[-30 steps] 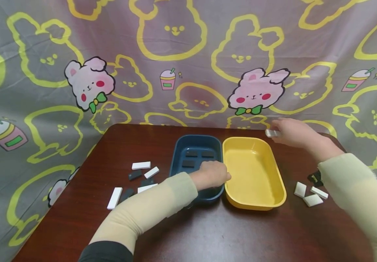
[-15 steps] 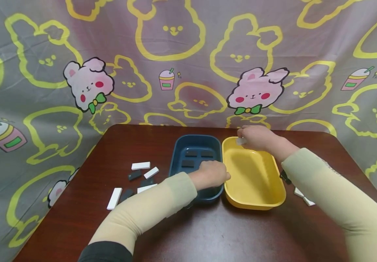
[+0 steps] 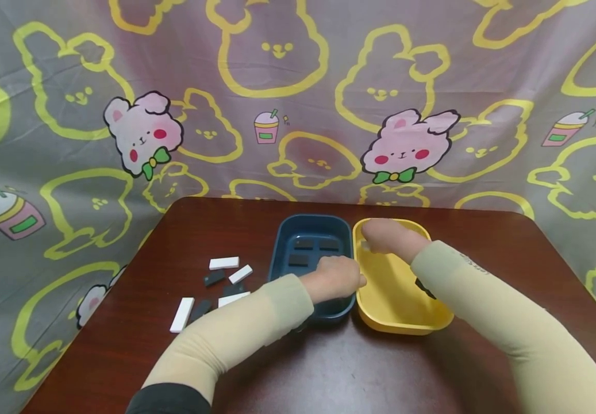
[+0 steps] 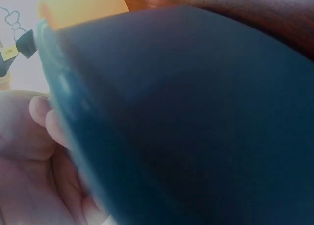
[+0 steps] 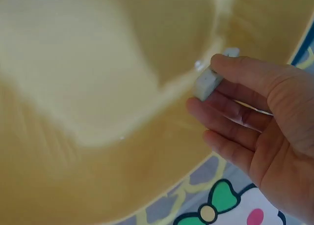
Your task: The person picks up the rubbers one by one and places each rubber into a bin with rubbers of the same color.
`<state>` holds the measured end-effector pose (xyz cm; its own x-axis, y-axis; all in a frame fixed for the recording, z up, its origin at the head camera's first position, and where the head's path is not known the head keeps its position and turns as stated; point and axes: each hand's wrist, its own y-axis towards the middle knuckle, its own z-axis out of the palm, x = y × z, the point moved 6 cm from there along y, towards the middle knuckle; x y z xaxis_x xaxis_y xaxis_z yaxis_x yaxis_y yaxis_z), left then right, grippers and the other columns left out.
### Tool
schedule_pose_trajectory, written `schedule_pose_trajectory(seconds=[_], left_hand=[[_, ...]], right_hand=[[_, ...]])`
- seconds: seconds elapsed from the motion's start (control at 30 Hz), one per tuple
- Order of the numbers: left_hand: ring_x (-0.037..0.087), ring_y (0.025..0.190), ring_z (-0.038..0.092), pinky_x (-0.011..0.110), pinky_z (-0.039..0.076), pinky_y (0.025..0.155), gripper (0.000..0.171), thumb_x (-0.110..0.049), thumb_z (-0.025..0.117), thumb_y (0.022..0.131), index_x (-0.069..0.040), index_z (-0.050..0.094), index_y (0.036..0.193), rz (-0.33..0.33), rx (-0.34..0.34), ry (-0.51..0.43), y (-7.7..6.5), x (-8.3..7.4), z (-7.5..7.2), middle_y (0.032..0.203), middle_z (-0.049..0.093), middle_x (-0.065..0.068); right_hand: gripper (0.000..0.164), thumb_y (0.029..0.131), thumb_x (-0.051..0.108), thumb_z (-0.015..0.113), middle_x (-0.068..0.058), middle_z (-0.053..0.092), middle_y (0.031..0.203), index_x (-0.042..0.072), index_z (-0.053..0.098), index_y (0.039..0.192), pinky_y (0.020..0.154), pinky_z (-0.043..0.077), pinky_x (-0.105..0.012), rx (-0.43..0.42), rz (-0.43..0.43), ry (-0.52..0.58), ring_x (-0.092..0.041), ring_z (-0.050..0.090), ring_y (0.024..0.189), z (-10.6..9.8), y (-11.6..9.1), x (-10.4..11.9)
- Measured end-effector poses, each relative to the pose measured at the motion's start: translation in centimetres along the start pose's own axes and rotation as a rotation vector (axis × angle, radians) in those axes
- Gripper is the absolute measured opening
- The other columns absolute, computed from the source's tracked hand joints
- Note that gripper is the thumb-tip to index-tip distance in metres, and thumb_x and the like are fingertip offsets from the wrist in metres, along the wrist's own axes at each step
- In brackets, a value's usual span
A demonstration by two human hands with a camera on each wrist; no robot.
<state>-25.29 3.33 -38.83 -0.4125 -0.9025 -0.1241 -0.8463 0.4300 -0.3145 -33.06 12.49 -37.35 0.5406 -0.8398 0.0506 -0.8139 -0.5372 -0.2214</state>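
My left hand (image 3: 335,277) grips the rim of the blue tray (image 3: 314,220) on the side that meets the yellow tray (image 3: 391,290). In the left wrist view its curled fingers (image 4: 56,129) lie along the blue rim. Over the far end of the yellow tray, my right hand (image 3: 388,236) holds a small white rectangular block (image 5: 207,83), pinched between thumb and fingers. Inside the blue tray lie several dark rectangular blocks (image 3: 298,260); my left hand and forearm hide part of that tray.
Left of the blue tray, white blocks (image 3: 223,263) and dark blocks (image 3: 214,278) are scattered on the brown table (image 3: 329,368). A patterned curtain (image 3: 313,115) hangs behind the table. My right sleeve (image 3: 504,310) covers the tabletop right of the yellow tray.
My right hand has moved left with the white block, from beyond the yellow tray's right side to above its far end, and lower. My left hand has stayed on the blue rim.
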Motion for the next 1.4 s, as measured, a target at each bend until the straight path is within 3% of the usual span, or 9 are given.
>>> schedule_pose_trajectory(seconds=[0.3,0.57,0.83,1.03,1.2,1.4], left_hand=[[0.015,0.061,0.055,0.031,0.043,0.055,0.043,-0.042,0.048,0.098,-0.016,0.062,0.066,0.007,-0.016,0.018,0.0,-0.3,0.0,0.068,0.056,0.000],[0.015,0.061,0.055,0.029,0.043,0.055,0.045,-0.043,0.047,0.098,-0.016,0.062,0.066,0.000,-0.013,0.021,0.0,-0.4,0.0,0.068,0.056,0.000],[0.016,0.059,0.054,0.029,0.042,0.054,0.045,-0.043,0.047,0.098,-0.015,0.062,0.065,0.009,-0.012,0.010,-0.3,-0.5,-0.1,0.066,0.055,0.001],[0.015,0.061,0.055,0.030,0.043,0.055,0.045,-0.044,0.047,0.098,-0.015,0.062,0.066,-0.001,-0.019,0.024,-0.3,-0.5,-0.2,0.068,0.056,0.001],[0.015,0.063,0.055,0.030,0.044,0.057,0.046,-0.045,0.046,0.099,-0.016,0.062,0.068,-0.012,-0.011,0.032,-0.2,-0.4,-0.1,0.070,0.057,0.000],[0.015,0.062,0.055,0.030,0.044,0.056,0.051,-0.048,0.042,0.100,-0.015,0.063,0.068,-0.010,-0.029,0.094,-0.4,-0.4,-0.2,0.068,0.057,0.000]], right_hand=[[0.021,0.086,0.007,0.066,-0.003,0.047,0.065,0.010,0.053,0.070,0.066,0.043,-0.039,-0.041,-0.038,-0.073,-0.022,0.045,0.063,1.1,0.7,0.2],[0.022,0.083,0.002,0.062,-0.001,0.038,0.061,0.010,0.050,0.066,0.062,0.036,-0.035,-0.081,-0.044,-0.017,-0.020,0.039,0.060,1.2,0.7,-0.2],[0.020,0.085,0.003,0.064,-0.001,0.041,0.061,0.009,0.054,0.068,0.063,0.036,-0.035,-0.091,-0.046,-0.003,-0.021,0.041,0.061,1.3,0.6,-0.3],[0.025,0.090,0.016,0.068,-0.001,0.043,0.061,0.007,0.056,0.070,0.062,0.039,-0.036,-0.094,-0.047,0.002,-0.020,0.044,0.059,0.2,-0.7,-0.7],[0.019,0.083,0.007,0.072,-0.002,0.048,0.065,0.006,0.056,0.074,0.063,0.044,-0.039,-0.143,-0.066,-0.111,-0.020,0.046,0.062,-1.4,-2.3,-1.9],[0.014,0.081,0.009,0.075,-0.003,0.056,0.071,0.004,0.062,0.083,0.065,0.049,-0.042,-0.194,-0.045,-0.116,-0.021,0.054,0.066,-2.7,-4.9,-3.9]])
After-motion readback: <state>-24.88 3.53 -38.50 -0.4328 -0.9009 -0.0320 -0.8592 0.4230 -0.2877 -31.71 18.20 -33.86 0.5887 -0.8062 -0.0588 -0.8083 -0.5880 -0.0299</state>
